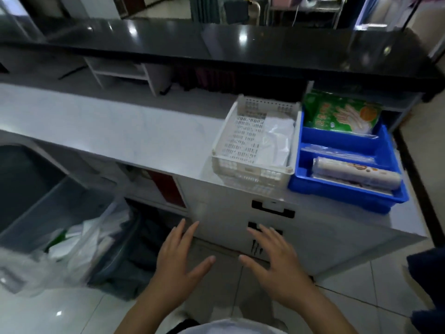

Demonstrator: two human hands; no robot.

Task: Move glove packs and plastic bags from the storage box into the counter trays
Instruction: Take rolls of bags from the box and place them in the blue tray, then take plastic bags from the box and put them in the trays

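Note:
My left hand (179, 263) and my right hand (274, 259) hover side by side below the counter, fingers spread, holding nothing. On the counter's right end stands a white perforated tray (231, 143) with a white plastic bag (277, 141) in it. Next to it on the right, a blue divided tray (342, 189) holds a green glove pack (342, 114) in its far section and a roll of plastic bags (356, 174) in the near one. The grey storage box (55, 203) stands on the floor at the left, with white and clear bags (81, 239) inside.
A white cabinet with black drawer handles (272, 208) stands right in front of my hands. A grey worktop (108, 126) runs left from the trays under a raised black ledge (216, 44). Clear crumpled plastic (21, 273) lies on the tiled floor at the lower left.

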